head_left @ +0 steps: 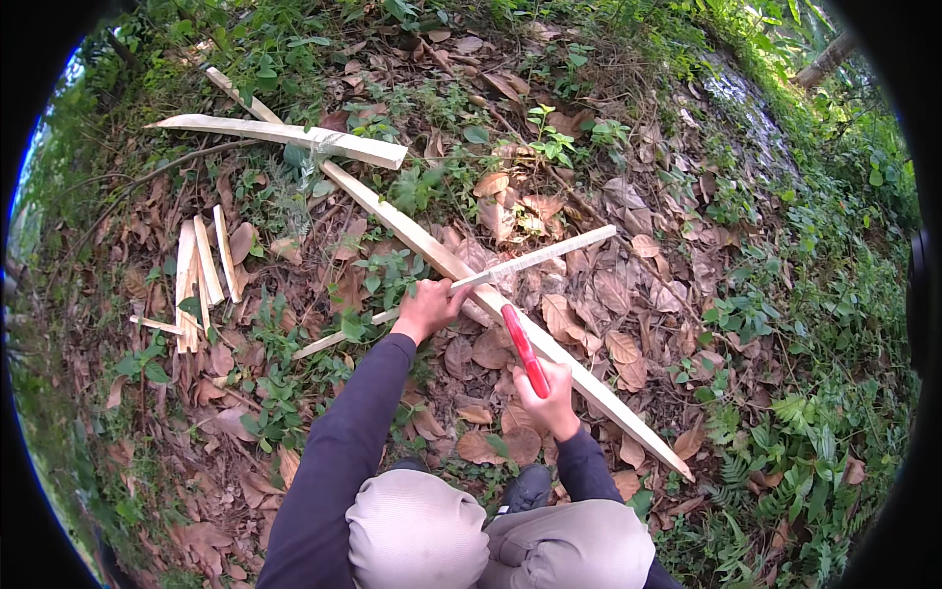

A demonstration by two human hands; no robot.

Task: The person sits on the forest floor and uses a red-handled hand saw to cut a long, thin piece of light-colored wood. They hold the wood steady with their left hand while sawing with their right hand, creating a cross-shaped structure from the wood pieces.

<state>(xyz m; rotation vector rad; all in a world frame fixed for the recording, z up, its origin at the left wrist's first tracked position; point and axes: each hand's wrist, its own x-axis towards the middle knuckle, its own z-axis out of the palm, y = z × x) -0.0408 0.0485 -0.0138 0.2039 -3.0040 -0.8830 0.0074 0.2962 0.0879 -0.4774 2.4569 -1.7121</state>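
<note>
My left hand (429,308) is closed round a thin, pale wooden strip (549,254), which crosses over a long squared timber (589,378). The strip's far end sticks out past the timber to the right. In my right hand (549,398) is a red-handled tool (526,351), its handle slanting up to the left over the timber, close to the crossing. Its blade cannot be made out, so its exact kind is unclear. The timber lies diagonally on the ground from far left to near right. Another pale stick (321,346) shows at the left, below my left hand.
A thicker, pointed timber (285,135) lies across the long one at the far left. Several short cut strips (203,270) are bunched on the ground to the left. Dry leaves (613,293), low green plants and ferns (800,412) cover the ground. My knees (417,530) are at the lower edge.
</note>
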